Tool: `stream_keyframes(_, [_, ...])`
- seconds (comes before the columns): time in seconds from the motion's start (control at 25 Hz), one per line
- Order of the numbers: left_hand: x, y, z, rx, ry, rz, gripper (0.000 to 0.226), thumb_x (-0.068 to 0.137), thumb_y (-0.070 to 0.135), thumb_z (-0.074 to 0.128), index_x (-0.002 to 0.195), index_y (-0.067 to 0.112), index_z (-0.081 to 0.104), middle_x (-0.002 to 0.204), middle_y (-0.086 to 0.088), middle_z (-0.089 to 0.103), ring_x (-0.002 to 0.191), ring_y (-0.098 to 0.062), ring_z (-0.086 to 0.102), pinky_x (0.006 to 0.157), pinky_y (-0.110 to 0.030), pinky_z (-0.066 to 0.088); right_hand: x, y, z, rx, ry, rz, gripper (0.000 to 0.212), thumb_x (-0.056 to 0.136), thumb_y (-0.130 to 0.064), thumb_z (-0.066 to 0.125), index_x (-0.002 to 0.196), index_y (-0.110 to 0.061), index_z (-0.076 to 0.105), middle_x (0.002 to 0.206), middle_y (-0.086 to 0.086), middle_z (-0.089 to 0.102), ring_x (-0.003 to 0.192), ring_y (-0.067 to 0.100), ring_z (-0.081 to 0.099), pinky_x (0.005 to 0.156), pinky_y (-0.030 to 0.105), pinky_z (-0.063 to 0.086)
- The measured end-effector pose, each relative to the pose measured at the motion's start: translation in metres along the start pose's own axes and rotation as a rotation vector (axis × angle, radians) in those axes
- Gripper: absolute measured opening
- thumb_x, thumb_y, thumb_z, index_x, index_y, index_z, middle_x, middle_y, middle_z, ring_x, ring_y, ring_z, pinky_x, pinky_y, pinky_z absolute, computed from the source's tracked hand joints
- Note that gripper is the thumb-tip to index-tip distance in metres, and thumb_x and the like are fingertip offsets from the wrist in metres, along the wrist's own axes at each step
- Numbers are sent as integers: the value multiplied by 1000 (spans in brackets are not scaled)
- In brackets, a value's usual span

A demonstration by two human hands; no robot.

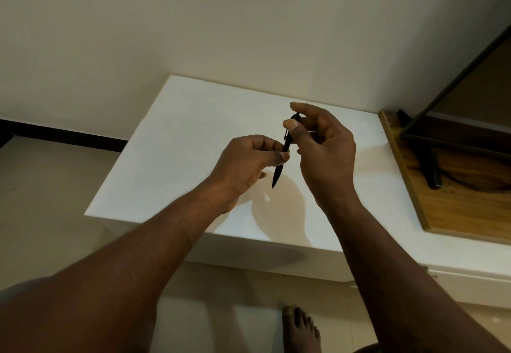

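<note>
— Closest to the lens, what do you see?
— Two bare forearms (138,256) rising from the bottom edge, and between them a bare foot (301,330) flat on the pale tiled floor (221,319).
— And the hands?
— Both meet over the white rectangular tabletop (179,145). The left hand (249,164) is curled, its thumb and forefinger pinching the middle of a slim black plastic click pen (277,175). The right hand (323,145) holds the pen's upper end, near the clip, between thumb and forefinger; its other fingers are loosely bent behind.
— How does the pen sit?
— Steeply tilted, tip down and toward the person, button end up and away. It hangs in the air above the tabletop, not touching it; the hands' shadows fall on the white surface below.
— What lies beyond?
— To the right, just beside the tabletop, a brown wooden board (464,209) carries the black foot (431,170) of a dark-framed flat screen (475,98). Behind everything stands a plain cream wall (193,21), with a dark skirting strip (63,134) along its base at the left.
</note>
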State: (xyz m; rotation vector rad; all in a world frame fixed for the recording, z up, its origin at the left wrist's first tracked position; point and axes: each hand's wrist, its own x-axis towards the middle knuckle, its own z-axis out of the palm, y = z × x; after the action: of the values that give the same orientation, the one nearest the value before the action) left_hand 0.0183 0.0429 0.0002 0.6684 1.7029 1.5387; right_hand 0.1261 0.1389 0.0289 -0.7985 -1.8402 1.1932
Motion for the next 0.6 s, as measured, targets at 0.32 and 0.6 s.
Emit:
stream_keyframes(0.32, [1, -1, -2, -11, -12, 3, 8, 90, 25, 79, 97, 22, 80, 97, 7, 81, 95, -5, 75, 83, -34, 56, 0, 0, 1, -15, -1, 14, 32, 98, -20, 74, 127, -34, 73, 98, -5, 79, 90, 13, 76, 86, 39, 63])
stream_keyframes(0.6, [2, -2, -2, 5, -12, 11, 7, 90, 26, 78, 97, 24, 80, 96, 10, 81, 93, -2, 75, 81, -33, 55, 1, 0, 0, -33, -4, 3, 25, 97, -20, 74, 121, -29, 77, 97, -6, 80, 90, 13, 77, 86, 43, 63])
